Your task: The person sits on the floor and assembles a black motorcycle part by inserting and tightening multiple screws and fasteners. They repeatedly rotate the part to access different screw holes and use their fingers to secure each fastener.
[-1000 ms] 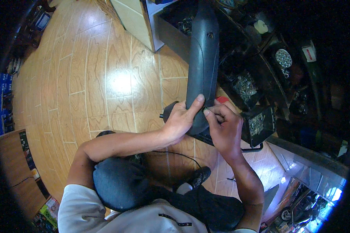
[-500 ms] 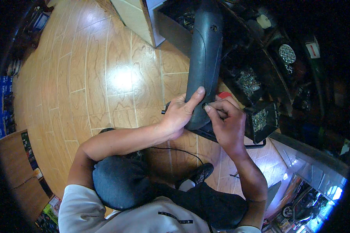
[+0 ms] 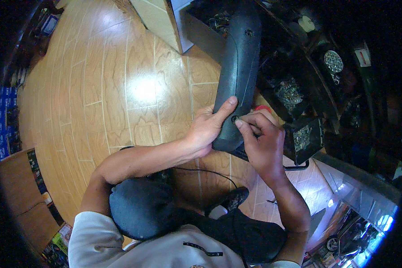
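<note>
A long, dark grey moulded cover [image 3: 241, 67], rounded like an exhaust heat shield, stands lengthwise in front of me. My left hand [image 3: 208, 127] is wrapped round its near end, thumb lying along the textured surface. There is a dark round hole [image 3: 235, 119] near that end, and another recessed hole [image 3: 249, 33] toward the far end. My right hand [image 3: 262, 139] pinches thumb and forefinger together at the near hole's right edge. What sits between those fingertips is too small and hidden to make out. Something red [image 3: 263, 108] shows partly behind the right hand.
To the right, open dark trays hold many small metal parts [image 3: 289, 94], and a nearer bin [image 3: 304, 136] holds more. A round textured reflector-like piece [image 3: 333, 61] lies farther right. A thin black cable [image 3: 205, 170] crosses the tiled floor [image 3: 107, 98] by my shoe [image 3: 234, 198].
The view has shifted slightly, so the scene sits a little farther right. My left grip stays the same, and my right fingertips have moved slightly at the near hole, which now shows more.
</note>
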`<state>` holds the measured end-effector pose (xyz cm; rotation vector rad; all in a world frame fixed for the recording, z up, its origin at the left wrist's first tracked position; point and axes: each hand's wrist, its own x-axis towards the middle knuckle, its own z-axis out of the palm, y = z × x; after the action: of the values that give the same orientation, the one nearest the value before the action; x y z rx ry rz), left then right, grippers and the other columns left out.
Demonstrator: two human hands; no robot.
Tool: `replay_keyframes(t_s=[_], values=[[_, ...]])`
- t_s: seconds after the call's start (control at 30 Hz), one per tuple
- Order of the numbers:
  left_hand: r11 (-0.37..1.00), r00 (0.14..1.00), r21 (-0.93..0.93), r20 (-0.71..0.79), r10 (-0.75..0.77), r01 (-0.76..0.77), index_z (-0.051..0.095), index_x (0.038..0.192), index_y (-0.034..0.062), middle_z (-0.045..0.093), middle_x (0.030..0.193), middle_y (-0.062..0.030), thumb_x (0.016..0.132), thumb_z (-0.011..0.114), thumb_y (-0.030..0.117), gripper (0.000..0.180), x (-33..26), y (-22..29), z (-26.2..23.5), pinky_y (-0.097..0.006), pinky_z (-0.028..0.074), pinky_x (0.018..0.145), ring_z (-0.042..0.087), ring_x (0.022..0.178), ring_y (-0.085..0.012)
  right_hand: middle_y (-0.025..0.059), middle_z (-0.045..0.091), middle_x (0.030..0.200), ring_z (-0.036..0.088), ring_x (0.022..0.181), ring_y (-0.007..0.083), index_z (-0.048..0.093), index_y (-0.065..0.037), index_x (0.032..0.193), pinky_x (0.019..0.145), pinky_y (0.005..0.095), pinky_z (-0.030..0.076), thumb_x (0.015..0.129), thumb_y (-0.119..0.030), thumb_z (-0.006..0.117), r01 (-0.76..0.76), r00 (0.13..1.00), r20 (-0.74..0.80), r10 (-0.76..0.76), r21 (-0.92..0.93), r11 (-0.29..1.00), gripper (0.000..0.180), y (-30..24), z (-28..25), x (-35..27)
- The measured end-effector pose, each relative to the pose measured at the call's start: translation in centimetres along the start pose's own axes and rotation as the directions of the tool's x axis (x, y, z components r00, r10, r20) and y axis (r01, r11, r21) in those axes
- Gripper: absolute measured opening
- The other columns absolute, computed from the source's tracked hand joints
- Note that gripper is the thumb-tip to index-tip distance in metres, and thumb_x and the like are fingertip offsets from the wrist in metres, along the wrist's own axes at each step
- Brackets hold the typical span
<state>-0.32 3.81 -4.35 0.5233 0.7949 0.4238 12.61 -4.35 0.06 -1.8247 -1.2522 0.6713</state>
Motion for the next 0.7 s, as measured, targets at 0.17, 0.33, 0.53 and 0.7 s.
replay_keyframes(t_s=[0.17,0.33,0.53,0.7], values=[[1.0,1.0,0.027,-0.011,0.005,-0.005,0.064,0.115,-0.0016,0.071,0.102,-0.0103,0.099,0.063,0.046,0.05,0.3,0.1,-0.4,-0.032,0.059,0.073,0.069,0.084,-0.0148,0.0111,0.066,0.087,0.069,0.08,0.0304,0.064,-0.005,0.088,0.069,0.0403,0.053,0.087,-0.007,0.072,0.076,0.997,-0.022,-0.08,-0.13,0.989,0.008,0.3,0.6,-0.2],[1.0,0.999,-0.008,0.035,0.028,-0.028,0.065,0.115,-0.0029,0.072,0.103,-0.0119,0.099,0.064,0.045,0.051,0.4,0.3,-0.4,-0.032,0.059,0.075,0.07,0.086,-0.0164,0.0118,0.066,0.09,0.068,0.08,0.0246,0.062,-0.003,0.089,0.072,0.0356,0.054,0.088,-0.003,0.071,0.075,0.996,-0.055,-0.073,0.033,0.997,0.009,0.1,0.3,-0.6],[1.0,1.0,0.0,0.019,0.003,-0.003,0.065,0.116,-0.0048,0.072,0.103,-0.0121,0.098,0.065,0.046,0.054,0.4,0.5,-0.4,-0.032,0.059,0.076,0.07,0.087,-0.0165,0.0046,0.068,0.096,0.059,0.082,0.0056,0.066,0.002,0.094,0.073,0.023,0.05,0.093,-0.004,0.07,-0.056,0.998,-0.024,0.061,0.16,0.986,0.007,0.2,-0.3,-1.0],[1.0,0.999,0.029,-0.03,0.01,-0.01,0.069,0.107,-0.0058,0.072,0.092,-0.0103,0.095,0.07,0.044,0.051,0.4,0.3,-0.2,-0.03,0.056,0.065,0.067,0.076,-0.013,0.0026,0.067,0.088,0.056,0.075,0.004,0.068,0.002,0.094,0.066,0.0217,0.046,0.092,-0.004,0.071,-0.071,0.997,-0.025,0.075,0.147,0.987,0.007,0.3,-0.1,-0.8]])
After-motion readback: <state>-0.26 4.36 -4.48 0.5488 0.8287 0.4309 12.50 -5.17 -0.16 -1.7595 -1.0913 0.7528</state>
